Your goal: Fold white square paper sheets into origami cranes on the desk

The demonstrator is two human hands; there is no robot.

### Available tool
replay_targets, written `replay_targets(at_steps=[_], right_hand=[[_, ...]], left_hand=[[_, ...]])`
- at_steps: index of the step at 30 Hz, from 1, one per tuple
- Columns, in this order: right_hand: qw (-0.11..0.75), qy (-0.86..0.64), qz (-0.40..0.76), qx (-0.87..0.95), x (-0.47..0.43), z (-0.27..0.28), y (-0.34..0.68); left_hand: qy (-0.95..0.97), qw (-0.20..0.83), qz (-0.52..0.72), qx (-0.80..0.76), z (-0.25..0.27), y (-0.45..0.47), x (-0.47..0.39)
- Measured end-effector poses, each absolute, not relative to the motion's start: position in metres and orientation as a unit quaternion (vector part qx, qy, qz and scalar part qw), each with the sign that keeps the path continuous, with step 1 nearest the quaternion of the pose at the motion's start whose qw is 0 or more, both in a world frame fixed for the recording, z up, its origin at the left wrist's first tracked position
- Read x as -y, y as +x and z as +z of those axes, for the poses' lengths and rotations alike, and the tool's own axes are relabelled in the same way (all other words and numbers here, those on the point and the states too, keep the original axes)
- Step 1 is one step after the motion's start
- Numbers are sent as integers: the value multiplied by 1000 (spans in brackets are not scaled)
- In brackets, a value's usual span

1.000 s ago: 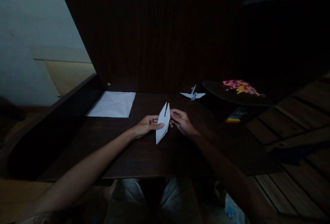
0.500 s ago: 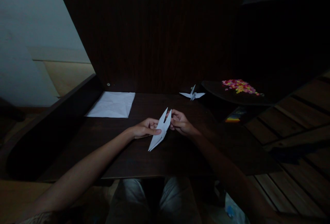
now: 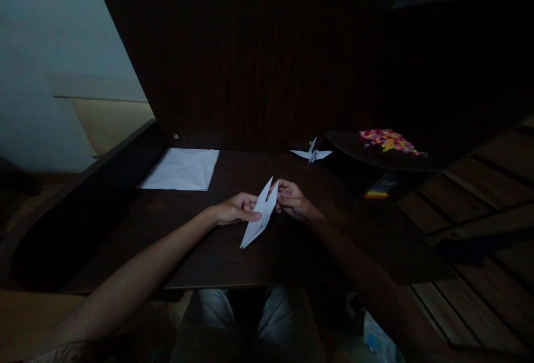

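A white folded paper point(image 3: 258, 215), slim and diamond-shaped with two narrow points at its upper end, is held above the dark desk point(image 3: 187, 263). My left hand point(image 3: 238, 209) grips its left side, the thumb lying across the front face. On the other side, my right hand point(image 3: 291, 199) pinches the upper right point between thumb and fingers. The fingers behind the paper are partly hidden. A finished white paper crane point(image 3: 311, 155) with spread wings stands at the back of the desk, beyond my right hand.
White square paper sheets point(image 3: 183, 169) lie at the back left. On the right, a raised dark shelf point(image 3: 346, 143) carries a pile of small pink, red and yellow pieces point(image 3: 390, 140). A yellow-orange item point(image 3: 376, 193) sits below it. A raised side panel point(image 3: 83, 196) borders the left.
Both hands and the folded paper have shifted very slightly downward in view. The grip looks the same, and the crane and sheets have stayed put.
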State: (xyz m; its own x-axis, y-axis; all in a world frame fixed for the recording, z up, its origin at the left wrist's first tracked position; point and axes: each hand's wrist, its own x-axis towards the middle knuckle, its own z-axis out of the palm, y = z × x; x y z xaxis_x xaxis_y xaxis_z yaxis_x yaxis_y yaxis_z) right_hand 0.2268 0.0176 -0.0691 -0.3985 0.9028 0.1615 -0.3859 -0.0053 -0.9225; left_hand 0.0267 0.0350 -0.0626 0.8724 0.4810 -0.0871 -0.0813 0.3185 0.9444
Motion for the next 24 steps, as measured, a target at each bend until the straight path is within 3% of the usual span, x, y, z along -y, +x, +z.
replay_targets(at_steps=[6, 18, 24], right_hand=[[489, -260, 661, 506, -18, -64, 229], [578, -278, 524, 560, -24, -72, 225], [572, -295, 505, 576, -23, -73, 227]], left_hand=[[558, 788, 187, -183, -60, 27, -36], [579, 734, 247, -254, -65, 31, -41], [583, 687, 307, -307, -65, 33, -41]])
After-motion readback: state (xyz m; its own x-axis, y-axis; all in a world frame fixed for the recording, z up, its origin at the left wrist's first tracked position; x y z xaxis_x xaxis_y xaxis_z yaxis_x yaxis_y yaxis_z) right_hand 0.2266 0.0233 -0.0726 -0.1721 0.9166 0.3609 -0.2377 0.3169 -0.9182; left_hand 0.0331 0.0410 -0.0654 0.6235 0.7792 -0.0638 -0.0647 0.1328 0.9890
